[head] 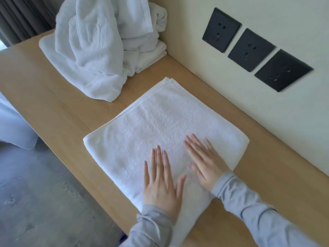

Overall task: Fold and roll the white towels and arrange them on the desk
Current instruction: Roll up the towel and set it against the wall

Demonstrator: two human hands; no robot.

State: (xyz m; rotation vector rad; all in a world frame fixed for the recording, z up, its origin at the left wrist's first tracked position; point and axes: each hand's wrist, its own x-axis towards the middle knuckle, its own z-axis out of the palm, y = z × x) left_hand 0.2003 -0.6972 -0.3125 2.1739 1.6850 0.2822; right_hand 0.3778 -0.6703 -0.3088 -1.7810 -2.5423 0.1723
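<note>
A white towel point(151, 125), folded into a flat rectangle, lies on the wooden desk point(53, 104) and runs from the middle toward me. My left hand point(161, 182) rests flat on its near part, palm down, fingers apart. Just right of it, my right hand point(204, 161) also presses flat on the towel, fingers spread and pointing up-left. Neither hand holds anything. A heap of unfolded white towels point(92, 50) sits at the far left end of the desk, draped over a few flat folded ones point(151, 56).
A cream wall point(195, 50) borders the desk on the right, carrying three black sockets point(251, 49). Grey floor point(35, 202) lies off the desk's left edge, with white bedding point(14, 125) there. A dark curtain point(23, 15) hangs at the top left.
</note>
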